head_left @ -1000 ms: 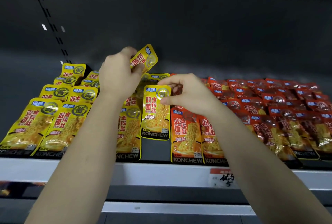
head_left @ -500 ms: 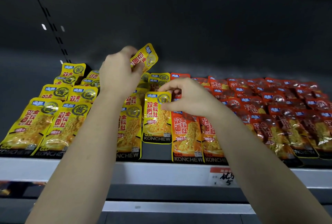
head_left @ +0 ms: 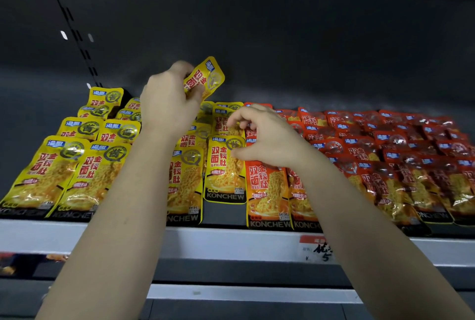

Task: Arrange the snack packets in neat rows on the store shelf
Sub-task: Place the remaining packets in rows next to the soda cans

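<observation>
Above the rows, the space up to the dark back wall [head_left: 282, 37] is open. Overlapping yellow packets [head_left: 84, 173] and red packets [head_left: 385, 160] cover the shelf [head_left: 102, 236]. One bare strip shows at the front, left of the orange packet [head_left: 267, 191].

Left hand [head_left: 168, 103] grips a raised yellow packet [head_left: 205, 78]; right hand [head_left: 267, 137] touches a shelved yellow packet [head_left: 223, 173].
</observation>
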Demonstrator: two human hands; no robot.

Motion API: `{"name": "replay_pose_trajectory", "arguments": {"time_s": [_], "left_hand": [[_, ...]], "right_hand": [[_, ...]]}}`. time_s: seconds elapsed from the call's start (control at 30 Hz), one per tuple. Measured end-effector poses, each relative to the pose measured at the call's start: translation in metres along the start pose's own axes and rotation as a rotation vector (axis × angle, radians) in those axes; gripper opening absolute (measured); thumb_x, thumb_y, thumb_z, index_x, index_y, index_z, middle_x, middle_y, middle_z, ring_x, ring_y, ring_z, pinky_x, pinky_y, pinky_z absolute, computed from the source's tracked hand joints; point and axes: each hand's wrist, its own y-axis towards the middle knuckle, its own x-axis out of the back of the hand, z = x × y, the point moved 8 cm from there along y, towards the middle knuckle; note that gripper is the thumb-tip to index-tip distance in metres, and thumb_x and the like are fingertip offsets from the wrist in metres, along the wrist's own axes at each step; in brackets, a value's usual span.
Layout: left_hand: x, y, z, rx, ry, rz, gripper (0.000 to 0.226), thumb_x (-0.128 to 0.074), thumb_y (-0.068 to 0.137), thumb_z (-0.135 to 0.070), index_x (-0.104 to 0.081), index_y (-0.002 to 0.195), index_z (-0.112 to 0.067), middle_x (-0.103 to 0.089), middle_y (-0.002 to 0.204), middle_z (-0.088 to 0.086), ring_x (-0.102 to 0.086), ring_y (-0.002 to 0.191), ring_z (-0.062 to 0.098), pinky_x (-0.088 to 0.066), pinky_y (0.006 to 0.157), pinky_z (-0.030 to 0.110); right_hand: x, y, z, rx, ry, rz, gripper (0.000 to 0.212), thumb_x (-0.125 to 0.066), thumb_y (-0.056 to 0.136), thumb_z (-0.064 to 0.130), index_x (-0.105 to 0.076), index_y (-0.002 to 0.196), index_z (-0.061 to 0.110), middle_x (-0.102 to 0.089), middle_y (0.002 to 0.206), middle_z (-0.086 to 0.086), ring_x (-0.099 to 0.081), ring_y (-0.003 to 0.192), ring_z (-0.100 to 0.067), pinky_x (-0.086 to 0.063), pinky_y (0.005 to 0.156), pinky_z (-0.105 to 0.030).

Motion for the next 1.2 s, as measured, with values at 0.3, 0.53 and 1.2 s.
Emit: {"name": "replay_pose_trajectory", "arguments": {"time_s": [0.3, 0.53, 1.2], "left_hand": [[0.022, 0.001, 0.004, 0.100, -0.190, -0.010, 0.028, -0.065, 0.086, -0.029, -0.062, 0.110, -0.015, -0.068, 0.095, -0.004, -0.063, 0.085, 0.018, -0.045, 0.073, 0.026], [0.022, -0.029, -0.017, 0.156, -0.759, 0.524, 0.051, -0.069, 0.080, 0.007, -0.047, 0.120, -0.017, -0.063, 0.091, 0.003, -0.063, 0.076, 0.014, -0.055, 0.057, 0.029], [-0.011, -0.078, -0.030, 0.036, -0.397, 0.855, 0.041, -0.085, 0.071, -0.023, -0.066, 0.107, -0.031, -0.067, 0.080, -0.013, -0.062, 0.077, 0.013, -0.052, 0.077, 0.036]], "right_hand": [[0.045, -0.002, -0.027, -0.123, 0.045, -0.382, 0.014, -0.066, 0.082, 0.011, -0.071, 0.090, 0.021, -0.062, 0.089, 0.005, -0.052, 0.067, 0.001, -0.042, 0.069, -0.013], [0.060, -0.009, -0.035, -0.174, 0.030, -0.494, 0.014, -0.063, 0.087, 0.012, -0.069, 0.095, 0.021, -0.062, 0.083, 0.008, -0.054, 0.071, -0.001, -0.048, 0.068, -0.014], [0.054, -0.013, -0.038, -0.218, 0.045, -0.459, 0.014, -0.061, 0.090, 0.009, -0.068, 0.100, 0.017, -0.054, 0.071, 0.015, -0.052, 0.061, 0.004, -0.037, 0.059, -0.005]]}}
